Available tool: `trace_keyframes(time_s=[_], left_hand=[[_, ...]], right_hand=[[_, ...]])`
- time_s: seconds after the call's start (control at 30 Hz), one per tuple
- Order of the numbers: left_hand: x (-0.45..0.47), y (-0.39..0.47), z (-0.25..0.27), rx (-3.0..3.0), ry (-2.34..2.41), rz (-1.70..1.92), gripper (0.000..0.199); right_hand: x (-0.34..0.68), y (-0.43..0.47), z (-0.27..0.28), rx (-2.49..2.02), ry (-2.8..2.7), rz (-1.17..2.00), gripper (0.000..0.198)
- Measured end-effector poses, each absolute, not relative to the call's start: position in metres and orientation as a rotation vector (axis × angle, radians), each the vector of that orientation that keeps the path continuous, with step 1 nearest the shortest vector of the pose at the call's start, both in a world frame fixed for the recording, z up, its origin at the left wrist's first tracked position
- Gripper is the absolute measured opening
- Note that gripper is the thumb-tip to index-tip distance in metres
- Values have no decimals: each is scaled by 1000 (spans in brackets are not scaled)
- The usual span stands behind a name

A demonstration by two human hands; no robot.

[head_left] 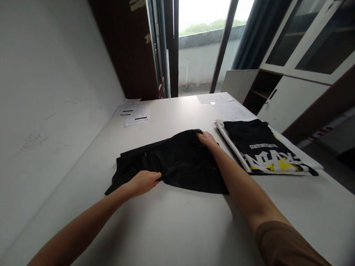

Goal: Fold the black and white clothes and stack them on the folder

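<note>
A black garment (181, 164) lies across the middle of the white table (181, 227), partly lifted and creased; its exact kind does not show. My left hand (146, 181) pinches its near edge, left of the middle. At the far right edge, my right hand (206, 138) grips the cloth, which rises a little there. My right forearm covers part of the garment's right end. Close by on the right is a stack of folded clothes, topped by a black T-shirt (254, 139) with white lettering and a yellow print.
Papers (138, 113) lie at the table's far left, and more sheets (232, 107) at the far right. A white wall (46, 95) borders the left side. Beyond the table are a glass door (200, 61) and a white cabinet (293, 98).
</note>
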State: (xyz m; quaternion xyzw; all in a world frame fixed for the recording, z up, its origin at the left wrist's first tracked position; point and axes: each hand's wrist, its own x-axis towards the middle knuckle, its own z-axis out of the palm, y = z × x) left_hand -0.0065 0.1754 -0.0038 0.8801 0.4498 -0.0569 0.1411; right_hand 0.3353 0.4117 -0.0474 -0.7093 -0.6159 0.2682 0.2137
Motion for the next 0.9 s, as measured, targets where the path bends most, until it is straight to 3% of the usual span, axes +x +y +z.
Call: trace_keyframes(time_s=[0.13, 0.3, 0.5, 0.63, 0.9], left_hand=[[23, 138, 20, 2438, 840, -259, 9], [52, 127, 28, 2245, 423, -32, 19], [28, 205, -15, 2487, 1041, 330, 27], [-18, 249, -49, 2508, 1624, 212, 53], [-78, 264, -74, 2118, 2323, 43, 63]], right_hand=[[325, 408, -44, -1607, -1419, 1135, 42], [285, 375, -28, -1165, -1591, 1197, 45], [246, 333, -14, -716, -2088, 1212, 77], [233, 322, -28, -786, -2296, 928, 67], [221, 305, -61, -1150, -2555, 346, 73]])
